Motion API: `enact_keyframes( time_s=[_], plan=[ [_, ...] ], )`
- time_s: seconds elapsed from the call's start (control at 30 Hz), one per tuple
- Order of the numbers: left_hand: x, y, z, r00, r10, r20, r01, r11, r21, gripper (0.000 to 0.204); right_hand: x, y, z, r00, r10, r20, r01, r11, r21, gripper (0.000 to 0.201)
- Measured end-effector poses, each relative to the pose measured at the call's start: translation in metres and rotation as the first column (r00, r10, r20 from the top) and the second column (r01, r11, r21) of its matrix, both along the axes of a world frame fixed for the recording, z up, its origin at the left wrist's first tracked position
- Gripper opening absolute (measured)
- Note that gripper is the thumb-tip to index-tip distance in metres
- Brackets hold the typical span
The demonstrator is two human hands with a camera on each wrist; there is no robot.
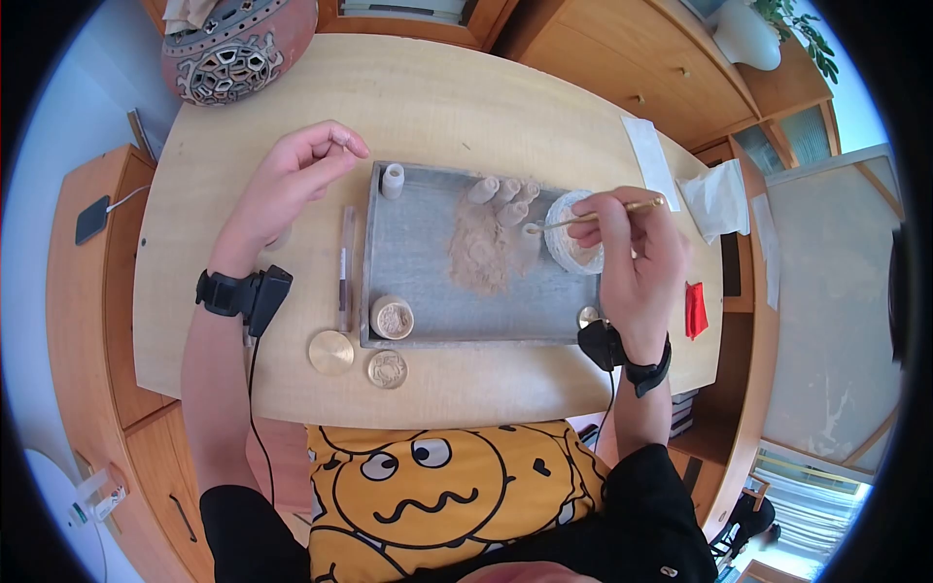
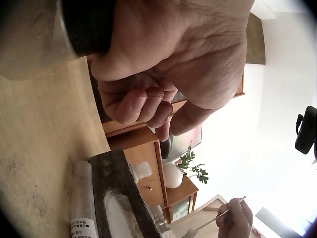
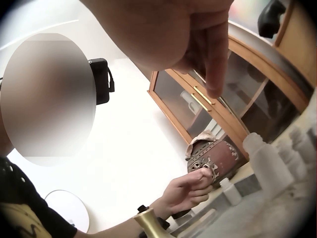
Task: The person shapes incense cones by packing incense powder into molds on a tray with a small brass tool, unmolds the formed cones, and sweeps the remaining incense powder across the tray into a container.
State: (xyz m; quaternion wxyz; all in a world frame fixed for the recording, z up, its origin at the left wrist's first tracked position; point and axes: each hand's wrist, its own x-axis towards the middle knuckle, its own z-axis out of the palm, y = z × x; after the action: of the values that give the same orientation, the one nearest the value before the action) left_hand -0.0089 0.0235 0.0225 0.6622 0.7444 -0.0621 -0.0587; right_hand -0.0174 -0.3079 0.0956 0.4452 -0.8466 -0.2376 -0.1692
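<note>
My right hand pinches a thin brass-ended stick tool near its upper end. The tool's small pale tip lies over the grey tray, next to the white textured bowl holding pale powder. Several small powder-dusted bottles stand in the tray beside a heap of tan powder. My left hand hovers off the tray's left side, fingers loosely curled, nothing visible in it. Nearest to it is a small white bottle in the tray's far left corner.
A round jar of powder sits in the tray's front left corner. Outside are two brass discs, a clear labelled tube, a red packet and white tissue. A patterned pot stands at the back left.
</note>
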Motion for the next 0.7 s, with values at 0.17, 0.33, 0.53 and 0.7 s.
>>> enact_keyframes(
  time_s=[0.17,0.33,0.53,0.7],
  plan=[
    [-0.001,0.001,-0.001,1.0,-0.007,-0.002,0.007,1.0,-0.011,0.012,0.008,0.028,0.0,0.987,0.135,-0.093,-0.125,0.987,0.102,0.01],
    [-0.003,-0.002,0.005,1.0,0.025,-0.013,-0.025,1.0,0.011,0.014,0.019,0.065,-0.003,0.958,0.218,-0.188,-0.192,0.97,0.15,0.013],
    [-0.003,-0.003,0.003,0.999,0.038,-0.014,-0.038,0.999,0.007,0.013,0.03,0.093,-0.022,0.93,0.312,-0.196,-0.251,0.926,0.281,0.016],
    [-0.001,-0.001,0.0,0.999,0.034,0.015,-0.034,0.999,0.022,0.013,0.025,0.088,-0.037,0.895,0.318,-0.312,-0.195,0.91,0.367,0.017]
  ],
)
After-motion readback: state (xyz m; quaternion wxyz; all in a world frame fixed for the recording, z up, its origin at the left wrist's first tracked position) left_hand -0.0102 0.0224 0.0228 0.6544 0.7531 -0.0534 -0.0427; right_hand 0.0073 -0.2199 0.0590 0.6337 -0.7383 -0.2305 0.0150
